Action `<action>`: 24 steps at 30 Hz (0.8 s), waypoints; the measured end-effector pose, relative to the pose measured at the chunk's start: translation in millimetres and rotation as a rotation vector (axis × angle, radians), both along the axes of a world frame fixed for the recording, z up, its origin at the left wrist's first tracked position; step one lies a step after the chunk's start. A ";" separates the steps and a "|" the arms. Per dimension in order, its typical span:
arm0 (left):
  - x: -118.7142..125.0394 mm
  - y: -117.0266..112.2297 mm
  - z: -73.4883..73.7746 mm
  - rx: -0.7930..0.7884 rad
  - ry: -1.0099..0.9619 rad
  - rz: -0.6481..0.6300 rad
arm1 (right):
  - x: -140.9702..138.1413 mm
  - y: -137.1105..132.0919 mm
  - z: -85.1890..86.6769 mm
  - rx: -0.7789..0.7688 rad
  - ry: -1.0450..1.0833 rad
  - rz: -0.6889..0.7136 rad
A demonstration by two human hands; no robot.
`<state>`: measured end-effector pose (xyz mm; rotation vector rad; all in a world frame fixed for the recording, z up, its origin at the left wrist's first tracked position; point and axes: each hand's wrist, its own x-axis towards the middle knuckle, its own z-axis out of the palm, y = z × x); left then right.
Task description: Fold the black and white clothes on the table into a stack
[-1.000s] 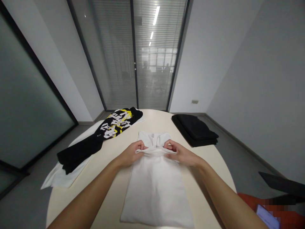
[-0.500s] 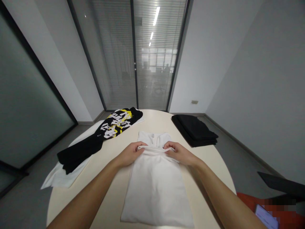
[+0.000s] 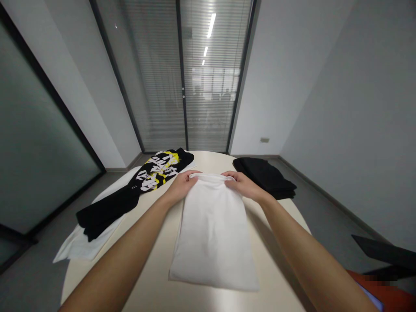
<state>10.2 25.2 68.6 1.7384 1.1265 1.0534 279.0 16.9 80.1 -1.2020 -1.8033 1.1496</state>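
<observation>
A white shirt (image 3: 212, 238), folded into a long narrow panel, lies in front of me on the round table (image 3: 152, 277). My left hand (image 3: 182, 185) pinches the left corner of its far edge, thumb on top. At the right corner of that same edge, my right hand (image 3: 242, 184) grips the cloth between thumb and fingers. The held edge is raised above the tabletop and the near end rests flat. The shirt's collar is hidden behind the lifted edge.
Left on the table lies a black garment with white and yellow print (image 3: 157, 171), over white cloth (image 3: 97, 251). Folded black clothes (image 3: 264, 175) are stacked at the back right. A red chair (image 3: 386, 290) stands at the lower right, beyond the table's edge.
Both hands have moved away from me and up, carrying the far edge of the white shirt. The collar has gone out of sight, and the shirt's near end has slid away from me.
</observation>
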 end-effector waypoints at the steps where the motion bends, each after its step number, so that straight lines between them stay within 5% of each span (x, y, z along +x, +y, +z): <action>1: 1.6 6.8 -6.9 -0.008 0.017 0.053 | 0.0 7.1 -5.6 -0.018 -0.016 -0.012; 7: 6.1 26.4 -52.9 -0.071 0.001 0.142 | 9.3 28.8 -41.5 -0.058 -0.222 -0.132; 16: 9.0 50.3 -64.2 -0.018 -0.047 0.294 | 12.6 45.6 -48.6 0.099 -0.216 -0.271; 24: -6.9 30.7 -81.5 -0.061 0.052 0.352 | 18.8 42.0 -76.9 0.145 -0.264 -0.312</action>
